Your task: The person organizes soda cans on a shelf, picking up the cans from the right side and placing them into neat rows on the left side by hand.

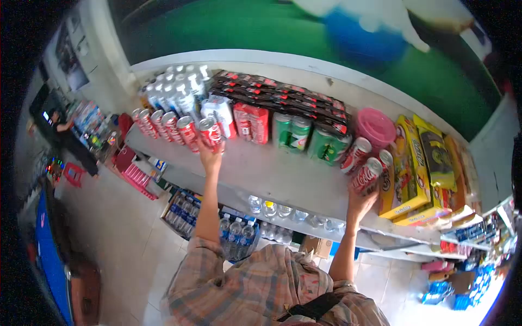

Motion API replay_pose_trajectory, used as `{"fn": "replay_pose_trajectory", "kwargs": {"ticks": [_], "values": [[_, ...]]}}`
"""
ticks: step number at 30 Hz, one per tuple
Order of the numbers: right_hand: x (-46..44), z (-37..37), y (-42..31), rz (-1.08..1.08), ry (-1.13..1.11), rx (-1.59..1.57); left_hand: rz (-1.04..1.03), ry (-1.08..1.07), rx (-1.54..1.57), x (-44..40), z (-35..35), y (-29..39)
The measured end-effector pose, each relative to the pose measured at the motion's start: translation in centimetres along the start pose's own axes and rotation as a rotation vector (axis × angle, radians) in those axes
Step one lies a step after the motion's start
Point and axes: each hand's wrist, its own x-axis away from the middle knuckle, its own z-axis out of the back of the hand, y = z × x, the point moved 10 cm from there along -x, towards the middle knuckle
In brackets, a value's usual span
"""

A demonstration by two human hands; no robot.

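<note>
My left hand is closed around a red soda can at the shelf's front edge, at the right end of a row of red cans. On the right, my right hand grips another red can, which is tilted. Two more red cans, one of them a can leaning beside the green packs, stand close to it. Behind the cans are a red can pack and green can packs. The fingertips of both hands are partly hidden by the cans.
Dark packets lie stacked at the back of the shelf. A pink tub and yellow boxes stand to the right. Bottles sit below. A person is at the far left, near a red stool.
</note>
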Motion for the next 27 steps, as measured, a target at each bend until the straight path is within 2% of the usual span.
{"fn": "replay_pose_trajectory", "kwargs": {"ticks": [1, 2, 3, 4, 5, 7, 10, 14, 15, 18, 21, 25, 27], "values": [[0.1, 0.1, -0.4, 0.008, -0.031, 0.009, 0.015, -0.008, -0.008, -0.5, -0.3, -1.5], [0.9, 0.0, 1.1, -0.037, -0.024, 0.05, 0.022, -0.061, 0.116, -1.0, -0.9, -3.5], [0.7, 0.2, 0.9, 0.017, -0.056, 0.059, 0.035, -0.118, 0.243, -1.1, -1.7, -5.0], [1.3, -0.1, 2.3, -0.052, -0.089, 0.021, 0.088, -0.157, 0.254, -0.9, -2.0, -4.4], [2.0, -0.4, 3.6, -0.121, -0.118, -0.02, 0.141, -0.199, 0.263, -0.3, -2.0, -2.8], [2.0, 0.1, 3.4, -0.121, -0.116, -0.038, 0.185, -0.256, 0.418, 1.3, -2.7, -0.2], [2.7, -0.4, 5.2, -0.196, -0.152, 0.006, 0.175, -0.364, 0.389, 5.3, -4.9, 6.2], [2.2, -0.4, 3.5, -0.13, -0.165, -0.042, 0.287, -0.764, 0.636, 14.0, -13.0, 11.9], [2.1, -0.5, 3.2, -0.099, -0.176, -0.044, 0.324, -0.827, 0.603, 16.0, -14.7, 13.9], [1.9, -0.9, 3.6, -0.125, -0.261, -0.032, 0.156, -0.902, 0.543, 20.1, -19.0, 17.7], [1.3, -1.2, 3.7, -0.166, -0.331, -0.074, 0.081, -0.938, 0.575, 22.0, -21.5, 21.9], [0.6, -1.7, 4.5, -0.13, -0.324, -0.101, 0.062, -0.961, 0.391, 23.2, -23.7, 22.8], [0.2, -2.3, 4.3, -0.119, -0.338, -0.133, -0.023, -0.926, 0.331, 23.3, -24.4, 23.0]]}}
